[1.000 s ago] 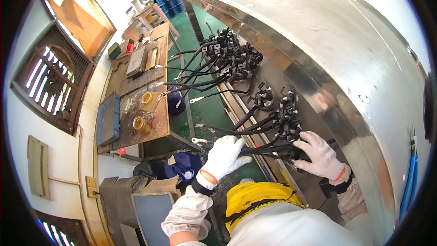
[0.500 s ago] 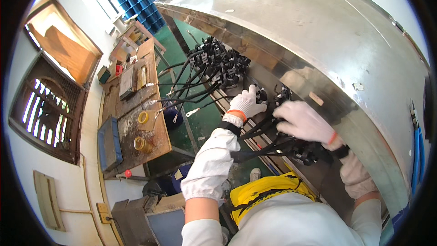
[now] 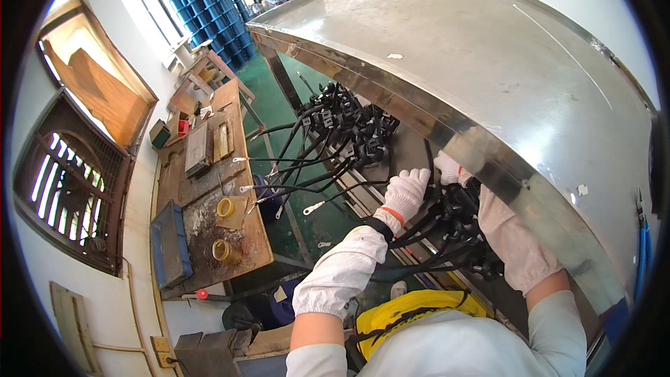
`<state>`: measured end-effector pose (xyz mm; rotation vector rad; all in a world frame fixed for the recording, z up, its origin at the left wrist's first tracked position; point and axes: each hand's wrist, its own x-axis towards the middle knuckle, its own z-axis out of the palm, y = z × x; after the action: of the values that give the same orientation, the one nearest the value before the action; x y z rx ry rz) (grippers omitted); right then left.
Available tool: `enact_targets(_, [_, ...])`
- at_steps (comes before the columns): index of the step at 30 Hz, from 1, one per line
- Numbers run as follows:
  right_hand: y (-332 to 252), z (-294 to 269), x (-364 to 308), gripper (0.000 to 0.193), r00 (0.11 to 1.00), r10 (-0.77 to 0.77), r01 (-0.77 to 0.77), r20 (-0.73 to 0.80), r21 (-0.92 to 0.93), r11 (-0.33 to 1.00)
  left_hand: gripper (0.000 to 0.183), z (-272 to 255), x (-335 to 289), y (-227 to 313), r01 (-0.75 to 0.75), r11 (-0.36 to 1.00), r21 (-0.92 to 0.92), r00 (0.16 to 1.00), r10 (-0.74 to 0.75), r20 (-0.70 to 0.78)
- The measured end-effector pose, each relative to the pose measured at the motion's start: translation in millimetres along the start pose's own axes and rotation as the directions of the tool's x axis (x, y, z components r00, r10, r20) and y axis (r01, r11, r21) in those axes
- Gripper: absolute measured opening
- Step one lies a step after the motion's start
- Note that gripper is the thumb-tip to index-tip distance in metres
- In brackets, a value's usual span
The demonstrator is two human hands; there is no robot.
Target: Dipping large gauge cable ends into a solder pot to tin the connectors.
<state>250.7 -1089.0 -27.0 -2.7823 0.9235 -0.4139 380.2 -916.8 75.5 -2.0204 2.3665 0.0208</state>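
Observation:
My left hand (image 3: 407, 195), in a white glove with an orange cuff, is closed beside the near heap of black cables and plastic fittings (image 3: 457, 220). What its fingers hold, if anything, is hidden. A black cable with a metal ring lug (image 3: 314, 207) passes behind that hand. My right hand (image 3: 449, 168), gloved alike, reaches in under the tabletop's edge, partly covered by it. Its fingers are curled close together, and their contents are hidden. Farther off lies a larger heap of black cabled fittings (image 3: 349, 122), its lugged ends hanging out over the left edge.
A steel tabletop (image 3: 447, 42) overhangs the shelf where the heaps lie. To the left stands a wooden bench (image 3: 241, 237) with yellow jars (image 3: 225, 207) and a blue tray (image 3: 171, 244). Blue drums (image 3: 213, 17) are stacked at the back. Blue-handled pliers (image 3: 642, 251) lie at far right.
My right hand has moved away from me, under the tabletop edge. My left hand no longer shows the black fitting it had at its fingers. The head view has shifted.

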Motion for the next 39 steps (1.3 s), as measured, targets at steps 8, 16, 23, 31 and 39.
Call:
enact_targets(8, [11,-26,24,0.034,1.0,-0.008,0.008,0.012,-0.038,0.999,0.067,-4,-10,-55,0.213,0.932,-0.293,0.971,-0.236,-0.044])
enact_targets(16, [-3,-47,43,0.035,0.998,-0.051,0.054,0.04,-0.062,0.997,0.07,-4,-13,-68,0.209,0.911,-0.356,0.974,-0.226,-0.006])
enact_targets(23, [-36,-57,61,0.035,0.989,-0.127,0.132,0.081,-0.062,0.989,0.072,3,-13,-68,0.227,0.936,-0.268,0.962,-0.258,-0.087])
enact_targets(31, [-54,-84,37,0.036,0.986,-0.117,0.126,0.117,-0.073,0.989,0.046,-23,-31,-61,0.234,0.967,-0.104,0.967,-0.242,-0.083])
enact_targets(39, [-103,-124,17,0.035,0.98,0.143,-0.139,0.136,-0.039,0.989,0.026,13,-44,-47,0.149,0.987,0.057,0.989,-0.148,-0.016])
